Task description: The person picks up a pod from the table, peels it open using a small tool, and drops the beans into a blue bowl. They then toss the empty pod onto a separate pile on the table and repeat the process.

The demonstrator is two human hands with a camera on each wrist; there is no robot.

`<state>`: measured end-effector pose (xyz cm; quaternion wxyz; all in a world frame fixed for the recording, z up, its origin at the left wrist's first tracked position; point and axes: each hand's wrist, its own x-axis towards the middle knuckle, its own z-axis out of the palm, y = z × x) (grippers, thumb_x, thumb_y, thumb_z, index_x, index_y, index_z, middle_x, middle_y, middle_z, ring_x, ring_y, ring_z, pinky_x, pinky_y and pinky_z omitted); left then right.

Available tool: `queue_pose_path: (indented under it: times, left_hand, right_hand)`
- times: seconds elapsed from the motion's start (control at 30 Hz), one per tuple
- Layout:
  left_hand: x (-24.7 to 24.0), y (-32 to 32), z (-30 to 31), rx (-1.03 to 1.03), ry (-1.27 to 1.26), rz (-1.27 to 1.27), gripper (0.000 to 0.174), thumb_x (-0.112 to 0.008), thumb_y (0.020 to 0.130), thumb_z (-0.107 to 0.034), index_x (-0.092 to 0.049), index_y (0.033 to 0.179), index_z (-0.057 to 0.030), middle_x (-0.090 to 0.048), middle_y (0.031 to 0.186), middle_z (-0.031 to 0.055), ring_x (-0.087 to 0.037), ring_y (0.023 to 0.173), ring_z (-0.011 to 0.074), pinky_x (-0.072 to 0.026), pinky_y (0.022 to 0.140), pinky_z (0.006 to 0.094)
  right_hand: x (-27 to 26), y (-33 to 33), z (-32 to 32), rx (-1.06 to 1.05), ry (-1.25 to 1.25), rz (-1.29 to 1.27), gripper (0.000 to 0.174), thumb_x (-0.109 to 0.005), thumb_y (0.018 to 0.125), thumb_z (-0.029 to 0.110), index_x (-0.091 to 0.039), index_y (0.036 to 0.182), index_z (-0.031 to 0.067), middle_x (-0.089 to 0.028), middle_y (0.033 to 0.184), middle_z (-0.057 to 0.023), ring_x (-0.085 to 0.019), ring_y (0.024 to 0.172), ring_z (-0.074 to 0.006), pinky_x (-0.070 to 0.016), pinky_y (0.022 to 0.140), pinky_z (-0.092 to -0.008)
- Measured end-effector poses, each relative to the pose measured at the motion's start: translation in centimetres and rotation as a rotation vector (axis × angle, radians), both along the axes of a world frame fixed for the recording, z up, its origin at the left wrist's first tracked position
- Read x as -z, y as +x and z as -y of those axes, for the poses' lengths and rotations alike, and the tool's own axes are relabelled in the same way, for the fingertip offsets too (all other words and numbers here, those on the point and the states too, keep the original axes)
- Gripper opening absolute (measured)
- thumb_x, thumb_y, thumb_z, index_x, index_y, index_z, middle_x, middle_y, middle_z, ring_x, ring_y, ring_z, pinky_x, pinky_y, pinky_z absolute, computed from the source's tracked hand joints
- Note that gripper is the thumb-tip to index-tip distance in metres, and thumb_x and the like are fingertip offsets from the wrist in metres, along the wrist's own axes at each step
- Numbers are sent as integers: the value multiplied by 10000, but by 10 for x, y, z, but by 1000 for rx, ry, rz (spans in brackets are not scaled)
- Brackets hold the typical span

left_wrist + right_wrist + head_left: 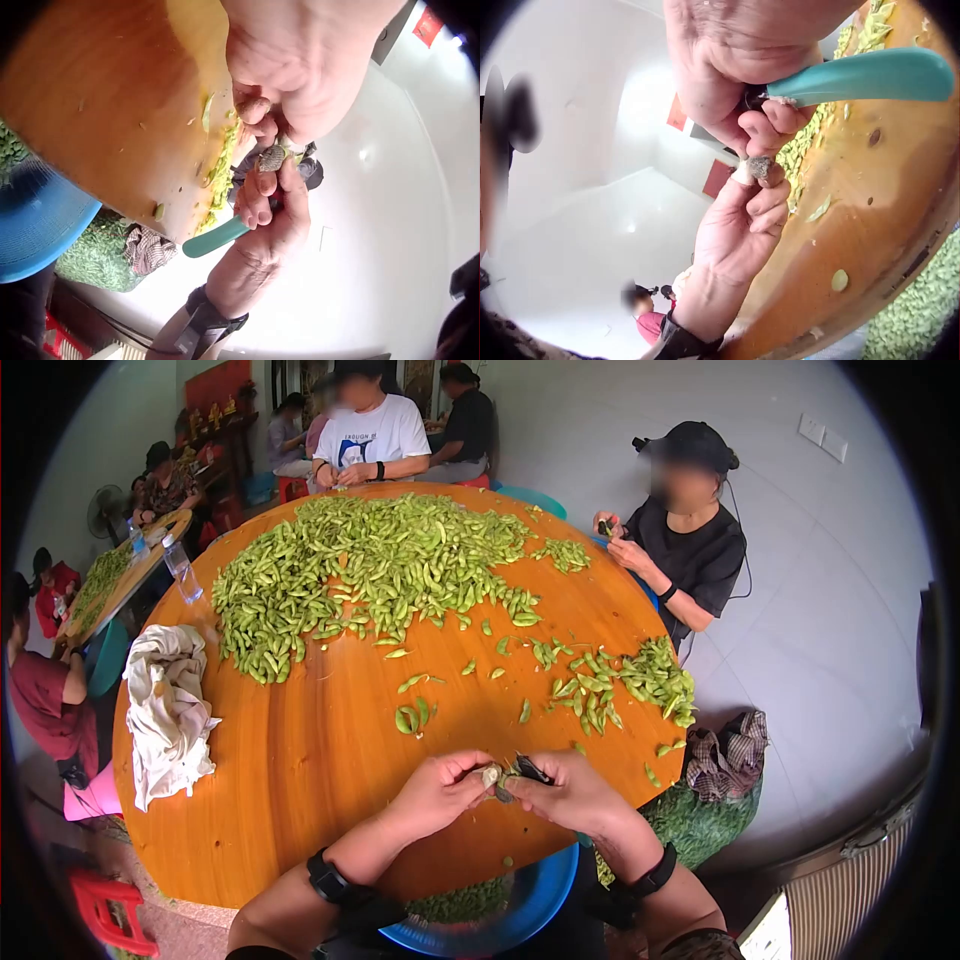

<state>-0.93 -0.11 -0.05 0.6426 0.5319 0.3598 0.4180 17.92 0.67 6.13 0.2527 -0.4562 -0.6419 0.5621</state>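
Note:
Over the table's near edge, my left hand (437, 792) and right hand (562, 792) meet fingertip to fingertip. Between them shows a small green pod (298, 157), which the left thumb and fingers pinch. A white wrap (742, 172) and a grey textured piece (760, 166) sit at the left thumb's tip. My right hand grips a tool with a broad, rounded teal handle (870, 77) that sticks out past the curled fingers; its working end is hidden. A dark piece (530, 768) shows by the right index finger. Loose green soybean pods (412, 717) lie just beyond.
The round wooden table (300, 760) bears a large pod heap (380, 560), a smaller pile (655, 680), a white cloth (165, 710) and a water bottle (181, 570). Below my hands stands a blue basin (555, 890); a filled sack (705, 825) is at right. People sit around.

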Motion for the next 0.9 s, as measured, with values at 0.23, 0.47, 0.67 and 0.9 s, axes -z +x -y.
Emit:
queue_pose_path:
  times: [0.23,0.47,0.67,0.9]
  left_hand:
    - [-4,-1,-2,-187,-234,100,140,-468,929,-77,-604,950,-51,-548,763,-22,-457,597,41,-350,520,169]
    - [5,8,-1,-102,138,35,210,-482,962,-46,-460,1170,-68,-538,954,-5,-467,762,42,-397,645,192]
    - [8,6,3,-191,58,-136,109,-483,962,-42,-559,1040,-49,-542,800,-30,-472,699,36,-404,646,188]
    - [-1,3,8,-101,95,-293,152,-432,985,-61,-574,1029,-31,-542,785,-40,-466,685,37,-410,649,190]
  right_hand:
    - [15,7,-4,11,361,348,205,-628,867,163,-566,751,5,-535,597,-125,-483,506,-180,-382,497,-329]
    - [17,-9,-2,97,468,229,209,-660,816,124,-523,725,-4,-475,580,-132,-443,526,-226,-374,488,-359]
    - [26,-11,-2,199,681,222,196,-671,804,77,-522,707,-3,-445,538,-81,-381,503,-104,-346,465,-313]
    - [22,-17,8,181,557,194,197,-674,785,91,-513,705,10,-514,599,-173,-525,522,-306,-403,500,-369]
